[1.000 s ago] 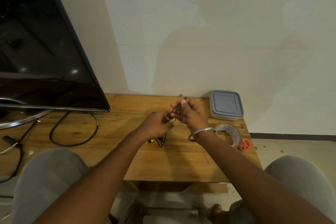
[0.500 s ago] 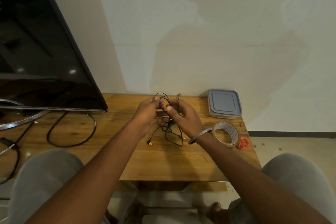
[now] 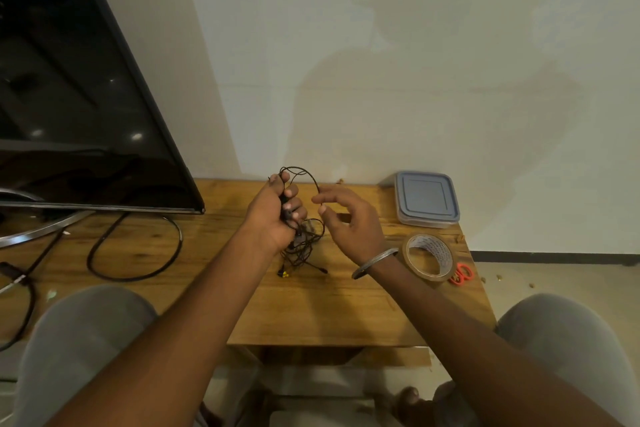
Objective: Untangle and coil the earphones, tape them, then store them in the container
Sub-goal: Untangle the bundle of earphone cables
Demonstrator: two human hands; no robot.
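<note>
My left hand (image 3: pixel 273 215) grips a bunch of the black earphones (image 3: pixel 304 246) above the wooden table (image 3: pixel 311 315). A loop of the cord arches from its fingertips over to my right hand (image 3: pixel 349 222). That hand is held beside it with loose, spread fingers, and the cord runs past its index finger and thumb. The rest of the cord hangs tangled below my left hand, with the plug and a yellow-tipped end lying on the table. The grey lidded container (image 3: pixel 426 198) sits shut at the back right. A roll of brown tape (image 3: pixel 446 253) lies by my right wrist.
Orange scissors (image 3: pixel 462 274) lie at the table's right edge behind the tape. A large black TV (image 3: pixel 69 97) on a metal stand fills the left side, with a thick black cable (image 3: pixel 138 274) looped on the table in front of it. My knees flank the table's front edge.
My hands have moved apart. The left hand lifted the cord bunch and pulled a loop up, while the right hand loosened its fingers and shifted right.
</note>
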